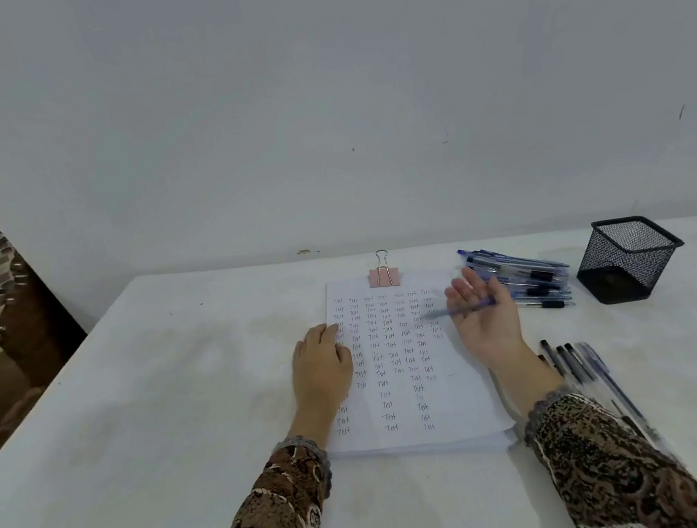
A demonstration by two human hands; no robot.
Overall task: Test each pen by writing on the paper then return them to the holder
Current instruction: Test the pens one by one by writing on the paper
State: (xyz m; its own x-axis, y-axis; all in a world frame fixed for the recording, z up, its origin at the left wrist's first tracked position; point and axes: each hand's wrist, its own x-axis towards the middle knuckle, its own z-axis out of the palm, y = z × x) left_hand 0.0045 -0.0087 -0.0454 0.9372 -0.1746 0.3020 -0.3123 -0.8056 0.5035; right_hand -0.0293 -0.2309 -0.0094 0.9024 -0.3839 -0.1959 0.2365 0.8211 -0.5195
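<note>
Near table (156, 400) right edge, dark pens (570, 361); presses paper (405, 442) with flat, straight-fingered left grip (322, 367); carries blurred blue pen (467, 307) across spread, palm-up right grip (485, 323); along far edge, blue pen pile (521, 278) beside mesh holder (629, 258)

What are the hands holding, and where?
A thin blue plastic pen lies across the upturned right hand, one end by the thumb; the grip is too blurred to tell. The left hand rests flat on the white written paper.
</note>
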